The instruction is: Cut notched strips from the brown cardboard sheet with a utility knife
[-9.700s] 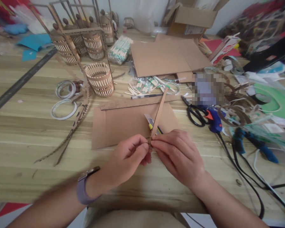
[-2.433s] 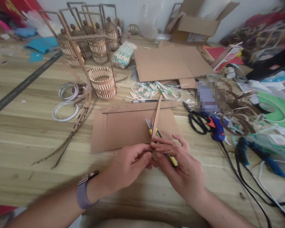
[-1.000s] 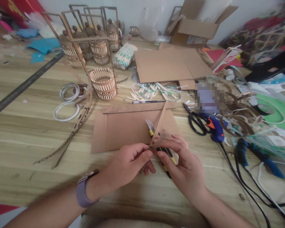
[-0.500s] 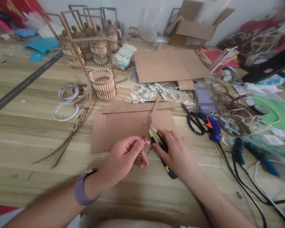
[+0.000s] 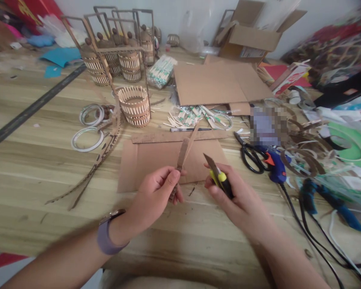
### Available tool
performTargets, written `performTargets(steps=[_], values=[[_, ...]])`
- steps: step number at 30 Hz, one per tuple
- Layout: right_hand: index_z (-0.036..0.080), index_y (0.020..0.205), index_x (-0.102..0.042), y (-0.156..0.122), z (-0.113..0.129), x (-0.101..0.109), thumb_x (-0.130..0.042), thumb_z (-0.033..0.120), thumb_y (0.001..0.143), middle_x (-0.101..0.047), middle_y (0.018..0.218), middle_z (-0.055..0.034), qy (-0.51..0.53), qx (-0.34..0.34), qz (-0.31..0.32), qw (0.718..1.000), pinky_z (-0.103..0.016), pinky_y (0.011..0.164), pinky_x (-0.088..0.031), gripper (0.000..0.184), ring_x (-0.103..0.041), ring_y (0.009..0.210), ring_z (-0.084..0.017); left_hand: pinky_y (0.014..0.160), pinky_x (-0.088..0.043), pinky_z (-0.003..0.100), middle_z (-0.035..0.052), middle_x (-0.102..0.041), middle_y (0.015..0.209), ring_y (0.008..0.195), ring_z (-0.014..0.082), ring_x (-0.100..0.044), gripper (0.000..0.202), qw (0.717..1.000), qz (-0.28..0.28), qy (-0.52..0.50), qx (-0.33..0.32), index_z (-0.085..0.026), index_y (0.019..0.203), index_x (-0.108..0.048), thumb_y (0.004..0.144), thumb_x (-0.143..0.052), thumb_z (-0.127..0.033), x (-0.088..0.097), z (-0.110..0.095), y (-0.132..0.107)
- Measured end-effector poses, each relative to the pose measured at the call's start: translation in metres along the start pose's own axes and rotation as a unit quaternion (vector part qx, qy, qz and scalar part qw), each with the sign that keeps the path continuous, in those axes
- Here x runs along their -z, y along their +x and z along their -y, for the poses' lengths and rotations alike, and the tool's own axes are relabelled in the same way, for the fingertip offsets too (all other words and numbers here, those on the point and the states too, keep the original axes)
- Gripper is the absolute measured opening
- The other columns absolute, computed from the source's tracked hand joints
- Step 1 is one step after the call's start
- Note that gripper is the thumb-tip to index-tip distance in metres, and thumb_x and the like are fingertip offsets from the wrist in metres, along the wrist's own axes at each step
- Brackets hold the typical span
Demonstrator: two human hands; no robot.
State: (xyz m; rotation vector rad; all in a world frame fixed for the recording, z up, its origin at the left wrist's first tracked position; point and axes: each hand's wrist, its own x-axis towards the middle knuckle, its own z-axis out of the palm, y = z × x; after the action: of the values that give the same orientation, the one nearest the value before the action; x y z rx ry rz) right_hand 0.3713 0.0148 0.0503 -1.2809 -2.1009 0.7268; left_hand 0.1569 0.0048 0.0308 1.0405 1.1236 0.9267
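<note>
Between the thumb and fingers of my left hand (image 5: 158, 188) is a narrow cardboard strip (image 5: 183, 152), pointing up and away from me. My right hand (image 5: 237, 196) grips a yellow and black utility knife (image 5: 221, 179), its blade out and tilted up to the left, apart from the strip. Beneath and beyond both hands lies a flat cardboard sheet (image 5: 156, 160). A longer cardboard piece (image 5: 168, 137) rests across its far edge, with a dark pen (image 5: 183, 129) just behind.
A slatted round basket (image 5: 134, 108) and tape rolls (image 5: 88, 139) stand left, lidded slatted baskets (image 5: 129, 64) behind. Scissors (image 5: 252, 158), a blue glue gun (image 5: 277, 168), pliers (image 5: 327, 204) and cords lie right. Larger cardboard (image 5: 210, 84) and an open box (image 5: 249, 36) are at the back.
My right hand has lifted the utility knife off the table and turned it blade-up, moving slightly right. The left hand still holds the strip. The whole view has shifted a little.
</note>
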Motion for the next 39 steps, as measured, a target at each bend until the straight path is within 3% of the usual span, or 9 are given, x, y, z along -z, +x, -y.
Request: performTargets(steps=[3, 6, 10, 15, 22, 32, 39], values=[[0.025, 0.141, -0.049, -0.002, 0.002, 0.0, -0.048, 0.042, 0.101, -0.074, 0.106, -0.0074, -0.055, 0.071, 0.021, 0.996, -0.03, 0.069, -0.058, 0.043, -0.073, 0.084, -0.02, 0.052, -0.043, 0.021, -0.0018, -0.061, 0.058, 0.054, 0.0119, -0.056, 0.05, 0.999, 0.004, 0.044, -0.021, -0.014, 0.104, -0.067, 0.097, -0.049, -0.06, 0.001, -0.001, -0.001], [0.025, 0.143, -0.048, -0.003, 0.003, -0.002, -0.048, 0.035, 0.101, -0.073, 0.114, -0.0096, -0.095, 0.079, 0.041, 0.991, -0.034, 0.077, -0.06, 0.043, -0.072, 0.099, -0.023, 0.053, -0.04, 0.021, -0.004, -0.055, 0.055, 0.052, 0.0109, -0.051, 0.045, 0.993, 0.0, 0.109, -0.048, -0.015, 0.1, -0.068, 0.1, -0.045, -0.054, 0.001, -0.003, -0.003], [0.019, 0.143, -0.049, -0.003, 0.001, -0.005, -0.047, 0.032, 0.101, -0.071, 0.101, -0.0103, -0.136, 0.075, 0.051, 0.987, -0.033, 0.067, -0.061, 0.044, -0.073, 0.085, -0.022, 0.051, -0.036, 0.021, -0.0064, -0.046, 0.052, 0.049, 0.01, -0.043, 0.043, 0.986, -0.005, 0.149, -0.071, -0.015, 0.097, -0.067, 0.102, -0.04, -0.049, 0.0, -0.004, -0.005], [0.021, 0.154, -0.035, -0.005, -0.002, -0.007, -0.048, 0.038, 0.101, -0.074, 0.104, -0.0107, -0.163, 0.104, 0.046, 0.98, -0.033, 0.063, -0.06, 0.058, -0.074, 0.083, -0.024, 0.05, -0.034, 0.023, -0.0074, -0.04, 0.052, 0.048, 0.0106, -0.038, 0.044, 0.983, -0.01, 0.168, -0.075, -0.016, 0.1, -0.068, 0.103, -0.039, -0.049, -0.001, -0.005, -0.005], [0.022, 0.141, -0.05, -0.005, 0.002, -0.009, -0.039, 0.027, 0.103, -0.073, 0.091, -0.0046, -0.176, 0.123, 0.056, 0.975, -0.026, 0.057, -0.054, 0.04, -0.07, 0.069, -0.016, 0.054, -0.034, 0.023, -0.0073, -0.038, 0.053, 0.051, 0.0106, -0.038, 0.041, 0.976, 0.001, 0.191, -0.102, -0.018, 0.087, -0.064, 0.103, -0.038, -0.045, -0.002, -0.008, -0.005], [0.02, 0.135, -0.055, -0.004, 0.003, -0.011, -0.038, 0.027, 0.104, -0.073, 0.091, -0.0053, -0.192, 0.129, 0.059, 0.971, -0.028, 0.057, -0.054, 0.036, -0.071, 0.069, -0.017, 0.058, -0.034, 0.024, -0.0067, -0.038, 0.057, 0.055, 0.0104, -0.039, 0.04, 0.972, 0.012, 0.207, -0.114, -0.02, 0.072, -0.05, 0.103, -0.038, -0.042, -0.003, -0.007, -0.006], [0.02, 0.134, -0.055, -0.004, 0.004, -0.008, -0.038, 0.027, 0.104, -0.072, 0.09, -0.0048, -0.187, 0.135, 0.061, 0.971, -0.027, 0.058, -0.054, 0.035, -0.071, 0.069, -0.016, 0.057, -0.033, 0.023, -0.0067, -0.04, 0.059, 0.055, 0.0101, -0.039, 0.038, 0.972, 0.015, 0.202, -0.12, -0.019, 0.078, -0.056, 0.103, -0.039, -0.04, -0.002, -0.005, -0.005]])
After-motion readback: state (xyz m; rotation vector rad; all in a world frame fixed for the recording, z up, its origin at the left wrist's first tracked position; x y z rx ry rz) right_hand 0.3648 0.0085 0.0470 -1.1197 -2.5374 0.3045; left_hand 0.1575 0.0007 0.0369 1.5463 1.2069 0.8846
